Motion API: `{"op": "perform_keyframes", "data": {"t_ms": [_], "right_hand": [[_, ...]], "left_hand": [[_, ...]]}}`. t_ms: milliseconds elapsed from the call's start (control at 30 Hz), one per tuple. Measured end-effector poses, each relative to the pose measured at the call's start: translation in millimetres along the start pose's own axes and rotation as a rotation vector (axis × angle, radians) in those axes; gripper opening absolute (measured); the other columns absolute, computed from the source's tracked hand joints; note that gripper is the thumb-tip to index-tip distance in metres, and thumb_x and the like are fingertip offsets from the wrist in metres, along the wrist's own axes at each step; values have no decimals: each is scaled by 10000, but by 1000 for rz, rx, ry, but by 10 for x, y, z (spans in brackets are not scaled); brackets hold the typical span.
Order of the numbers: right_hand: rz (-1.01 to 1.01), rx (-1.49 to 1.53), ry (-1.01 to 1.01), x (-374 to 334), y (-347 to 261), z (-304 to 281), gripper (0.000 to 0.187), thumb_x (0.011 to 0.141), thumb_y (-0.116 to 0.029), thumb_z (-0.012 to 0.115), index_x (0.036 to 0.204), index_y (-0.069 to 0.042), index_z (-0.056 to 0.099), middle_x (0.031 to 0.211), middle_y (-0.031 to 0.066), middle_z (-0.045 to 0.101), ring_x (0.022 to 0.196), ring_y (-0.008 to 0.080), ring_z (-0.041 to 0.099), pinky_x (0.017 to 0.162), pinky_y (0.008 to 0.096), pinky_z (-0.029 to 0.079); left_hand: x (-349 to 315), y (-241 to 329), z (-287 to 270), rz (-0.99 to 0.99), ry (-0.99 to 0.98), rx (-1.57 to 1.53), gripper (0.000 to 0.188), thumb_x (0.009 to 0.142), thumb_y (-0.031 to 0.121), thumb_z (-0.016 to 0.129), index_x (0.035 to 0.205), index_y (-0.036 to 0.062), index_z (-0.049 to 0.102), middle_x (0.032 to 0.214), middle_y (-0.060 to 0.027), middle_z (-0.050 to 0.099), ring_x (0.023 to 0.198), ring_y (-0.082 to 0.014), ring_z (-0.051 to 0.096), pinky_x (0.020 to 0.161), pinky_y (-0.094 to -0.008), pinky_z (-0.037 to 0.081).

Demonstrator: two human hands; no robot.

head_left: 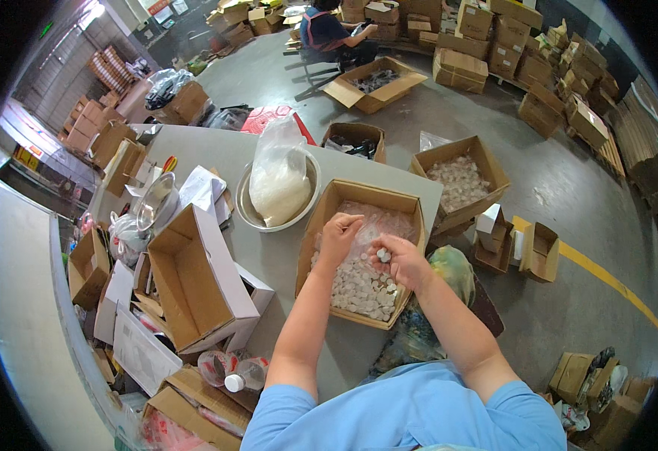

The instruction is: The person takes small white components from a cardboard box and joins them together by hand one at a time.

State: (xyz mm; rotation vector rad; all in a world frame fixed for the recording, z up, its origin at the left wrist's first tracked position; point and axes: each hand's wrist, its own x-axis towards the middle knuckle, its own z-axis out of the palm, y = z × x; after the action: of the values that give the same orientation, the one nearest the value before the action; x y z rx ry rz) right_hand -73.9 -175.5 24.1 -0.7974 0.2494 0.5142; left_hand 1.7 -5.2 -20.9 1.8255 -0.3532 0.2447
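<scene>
Both of my hands are over an open cardboard box on the grey table. Many small whitish round pieces lie loose in its near part, and a crumpled clear plastic bag lies in its far part. My left hand is closed in a pinch above the bag; what its fingertips hold, if anything, is too small to make out. Close beside it, my right hand is curled round a few of the whitish round pieces, which show at its fingers.
Beyond the box stands a metal basin with a bag of white material. An empty cardboard box and clear plastic bottles are on the left. Another filled box stands at the right. A person sits farther off.
</scene>
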Motion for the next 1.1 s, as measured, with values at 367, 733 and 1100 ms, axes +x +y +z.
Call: {"op": "perform_keyframes", "data": {"t_ms": [367, 733, 1100], "right_hand": [[-307, 205, 27, 59, -137, -59, 338, 971, -332, 462, 981, -18, 586, 900, 69, 590, 807, 160, 589, 748, 296, 514], [-492, -109, -68, 139, -11, 13, 383, 982, -370, 423, 981, -16, 568, 957, 53, 527, 899, 126, 494, 815, 286, 432], [-654, -185, -247, 148, 142, -54, 489, 978, -430, 369, 1019, 15, 567, 1026, 89, 567, 997, 170, 503, 915, 311, 362]], "left_hand": [[-62, 49, -1, -297, -363, -8, 218, 699, 152, 799, 749, 10, 641, 646, -33, 603, 583, -82, 514, 544, -255, 441], [-191, 99, 192, -317, -770, -203, 184, 756, 73, 733, 892, 23, 619, 762, 19, 571, 765, -73, 537, 682, -265, 466], [-237, 133, 281, -368, -682, -489, 513, 705, -39, 711, 1171, 50, 516, 1138, -28, 526, 1056, -137, 509, 852, -290, 457]]}}
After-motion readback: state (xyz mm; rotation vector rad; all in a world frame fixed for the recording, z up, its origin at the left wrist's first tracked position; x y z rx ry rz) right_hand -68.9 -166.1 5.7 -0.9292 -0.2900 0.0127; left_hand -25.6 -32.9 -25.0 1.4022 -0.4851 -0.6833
